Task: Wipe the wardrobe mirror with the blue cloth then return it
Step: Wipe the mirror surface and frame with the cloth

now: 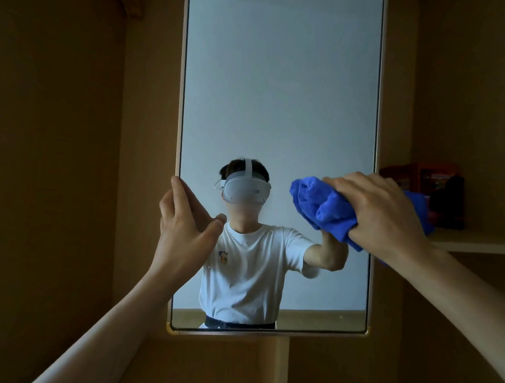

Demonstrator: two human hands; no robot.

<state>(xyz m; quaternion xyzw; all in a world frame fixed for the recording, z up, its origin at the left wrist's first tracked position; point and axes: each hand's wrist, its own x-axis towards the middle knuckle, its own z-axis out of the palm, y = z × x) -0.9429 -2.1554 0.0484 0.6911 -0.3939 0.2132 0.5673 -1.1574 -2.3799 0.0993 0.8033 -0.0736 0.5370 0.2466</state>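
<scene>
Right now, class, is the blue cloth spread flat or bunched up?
Bunched up: the blue cloth bulges in rumpled folds from the right hand gripping it at the mirror.

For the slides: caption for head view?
Right hand holds blue cloth against wardrobe mirror; left hand grips its edge.

We face a tall, narrow mirror [280,90] in a pale frame, set among dim brown wardrobe panels. Our left hand [182,231] holds the mirror's left edge, thumb resting on the glass. Our right hand [382,210] grips a bunched blue cloth [320,206] against the glass near the right edge. The reflection shows a person in a white T-shirt [247,264] wearing a white headset [247,191]. A shelf [477,241] to the right carries a red box [421,175].
</scene>
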